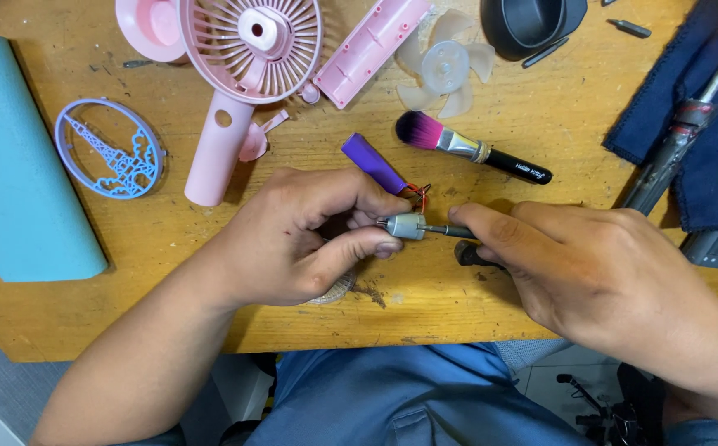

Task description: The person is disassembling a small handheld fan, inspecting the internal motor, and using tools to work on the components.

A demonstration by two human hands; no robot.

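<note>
The left hand (293, 239) holds a small grey motor (407, 225) between thumb and finger, just above the wooden worktop (474, 297). The grip is narrow and closed tight on the motor. Thin red wires (418, 195) run from the motor toward a purple battery (373, 163) that lies just behind the fingers.

The right hand (590, 264) pinches a thin dark tool (448, 231) and its tip touches the end of the motor. This grip is closed on the tool too.

To do this well, I think the left hand should keep the motor very still and the tool should stay straight in line with it. Pushing softly is best, because the wires look thin and could snap.

A pink fan (239, 74) with its cover off lies further back, next to a clear fan blade (445, 70) and a makeup brush (470, 149).
</note>
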